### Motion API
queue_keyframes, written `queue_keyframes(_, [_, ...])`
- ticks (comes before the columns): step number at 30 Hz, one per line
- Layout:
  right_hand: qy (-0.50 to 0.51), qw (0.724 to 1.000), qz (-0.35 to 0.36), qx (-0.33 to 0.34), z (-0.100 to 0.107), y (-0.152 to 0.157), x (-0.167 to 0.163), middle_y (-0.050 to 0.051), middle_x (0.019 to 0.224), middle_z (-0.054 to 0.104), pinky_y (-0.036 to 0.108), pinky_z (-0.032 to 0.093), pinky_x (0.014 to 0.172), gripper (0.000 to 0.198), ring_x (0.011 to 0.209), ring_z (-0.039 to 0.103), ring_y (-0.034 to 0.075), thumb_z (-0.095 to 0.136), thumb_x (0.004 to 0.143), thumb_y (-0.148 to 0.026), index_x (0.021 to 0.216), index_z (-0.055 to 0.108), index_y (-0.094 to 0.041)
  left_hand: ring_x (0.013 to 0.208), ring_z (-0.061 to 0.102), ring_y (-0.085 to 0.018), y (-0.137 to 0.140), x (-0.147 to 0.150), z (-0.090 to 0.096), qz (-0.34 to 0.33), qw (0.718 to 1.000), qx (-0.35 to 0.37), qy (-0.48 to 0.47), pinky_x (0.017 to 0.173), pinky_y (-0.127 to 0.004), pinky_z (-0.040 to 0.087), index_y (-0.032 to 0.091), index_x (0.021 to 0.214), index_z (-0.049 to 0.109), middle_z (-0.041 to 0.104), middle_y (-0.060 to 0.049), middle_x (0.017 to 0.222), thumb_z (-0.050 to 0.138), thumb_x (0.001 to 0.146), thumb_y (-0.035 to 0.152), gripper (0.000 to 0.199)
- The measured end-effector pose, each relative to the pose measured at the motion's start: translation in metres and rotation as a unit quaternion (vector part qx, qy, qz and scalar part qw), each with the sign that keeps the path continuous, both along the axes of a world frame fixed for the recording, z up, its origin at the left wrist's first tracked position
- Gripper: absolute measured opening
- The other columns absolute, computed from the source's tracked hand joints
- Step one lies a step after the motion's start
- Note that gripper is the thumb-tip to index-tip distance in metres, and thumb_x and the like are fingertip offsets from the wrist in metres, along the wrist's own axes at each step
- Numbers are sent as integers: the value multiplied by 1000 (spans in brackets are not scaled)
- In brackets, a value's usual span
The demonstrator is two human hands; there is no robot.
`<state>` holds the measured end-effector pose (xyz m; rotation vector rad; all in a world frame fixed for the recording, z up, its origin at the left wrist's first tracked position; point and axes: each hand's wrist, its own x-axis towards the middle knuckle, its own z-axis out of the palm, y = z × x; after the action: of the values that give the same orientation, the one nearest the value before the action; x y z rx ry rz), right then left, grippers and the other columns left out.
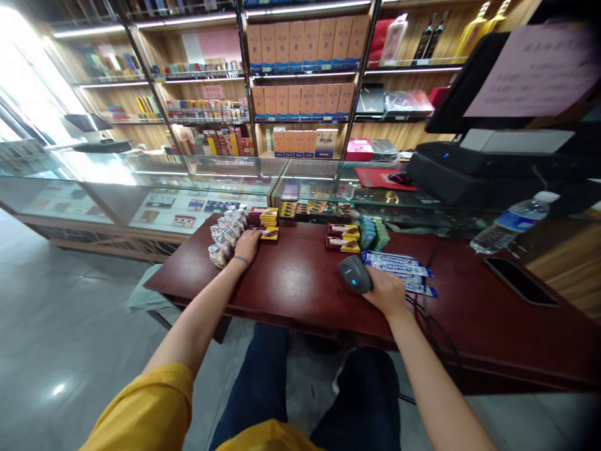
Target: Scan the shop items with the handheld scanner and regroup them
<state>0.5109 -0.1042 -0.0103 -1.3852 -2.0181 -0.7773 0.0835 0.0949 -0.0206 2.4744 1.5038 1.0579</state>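
My right hand (387,291) is wrapped around a dark barcode scanner (355,274) with a lit blue spot, held above the dark red table. At the left, my left hand (248,246) has its fingers closed on the near end of a maroon-and-yellow snack pack (270,233). Behind that pack lies a stack of similar packs (263,217). Small jars with silvery lids (224,233) stand in rows just left of my left hand. Two more stacks of snack packs (342,238) are near the scanner. Blue-and-white long sachets (399,266) lie partly behind my right hand.
Green-blue packets (374,233) sit beside the snack packs. A water bottle (514,220) and a phone (522,281) are at the right, with black cables (434,326) near my right forearm. A glass display counter (211,172) borders the table's far side; a monitor (464,81) stands at right.
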Motion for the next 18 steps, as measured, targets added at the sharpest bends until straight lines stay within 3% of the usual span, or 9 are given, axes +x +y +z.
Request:
queue_keyframes(6, [1, 1000, -5, -5, 0, 0, 0, 8, 85, 71, 29, 39, 68, 31, 72, 62, 19, 53, 83, -36, 104, 64, -14, 111, 57, -27, -13, 3, 10, -6, 998, -12, -62, 105, -41, 38, 20, 108, 70, 67, -12, 113, 51, 88, 20, 28])
queue_keyframes(11, [4, 1000, -14, 1, -1, 1, 1, 8, 79, 69, 28, 38, 67, 34, 71, 61, 19, 54, 83, -39, 104, 64, -14, 109, 58, -23, -30, 29, 19, 15, 971, -10, -237, 103, -37, 41, 21, 108, 70, 68, -9, 113, 57, 86, 25, 26])
queue_keyframes(14, [4, 1000, -27, 8, -1, 2, 3, 7, 74, 67, 28, 38, 66, 35, 69, 60, 19, 54, 82, -40, 104, 65, -14, 101, 62, -22, -37, 61, 22, 22, 906, -86, -414, 100, -37, 44, 17, 100, 72, 71, -8, 104, 67, 79, 27, 24])
queue_keyframes(18, [22, 999, -44, -22, 2, 0, 2, 8, 74, 67, 28, 39, 66, 37, 70, 61, 20, 54, 79, -36, 106, 65, -13, 91, 65, -19, -48, 105, 23, -88, 748, -258, -606, 88, -35, 50, 16, 108, 70, 71, -8, 105, 73, 74, 34, 39])
